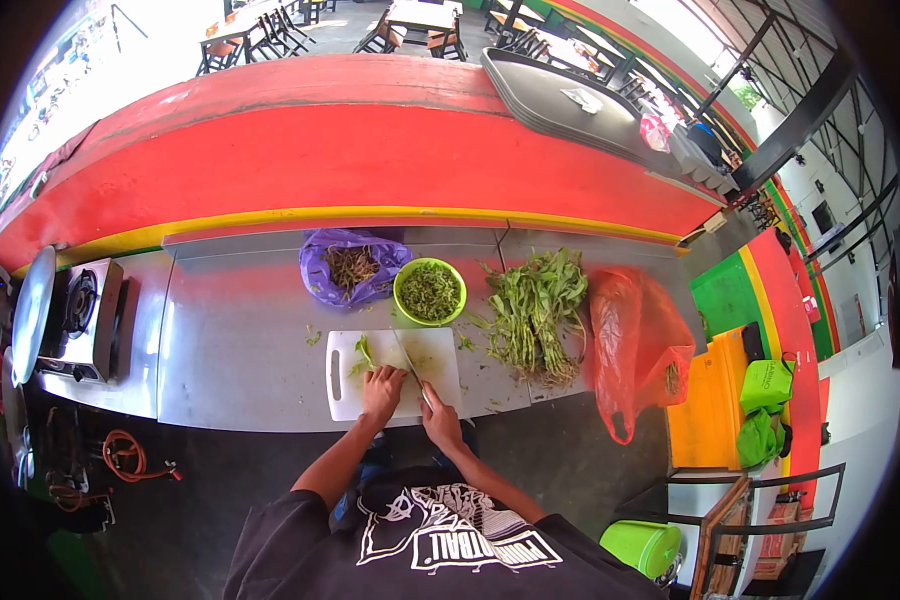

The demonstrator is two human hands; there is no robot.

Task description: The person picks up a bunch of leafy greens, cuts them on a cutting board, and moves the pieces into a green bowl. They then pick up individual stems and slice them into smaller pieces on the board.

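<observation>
My left hand (382, 388) presses down on a small bunch of green stems (364, 356) lying on a white cutting board (345, 395). A knife (410, 362) is gripped in my right hand (440, 420), its blade angled across the board just right of the stems. Behind the board stands a green bowl (430, 291) filled with chopped greens. To the right of the bowl lies a pile of leafy green vegetables (535, 312).
A purple plastic bag (350, 268) with dry trimmings sits behind the board. A red plastic bag (635, 345) hangs off the steel counter (240, 340) at the right. A gas stove (85, 318) stands at the far left. A red ledge (350, 150) borders the back.
</observation>
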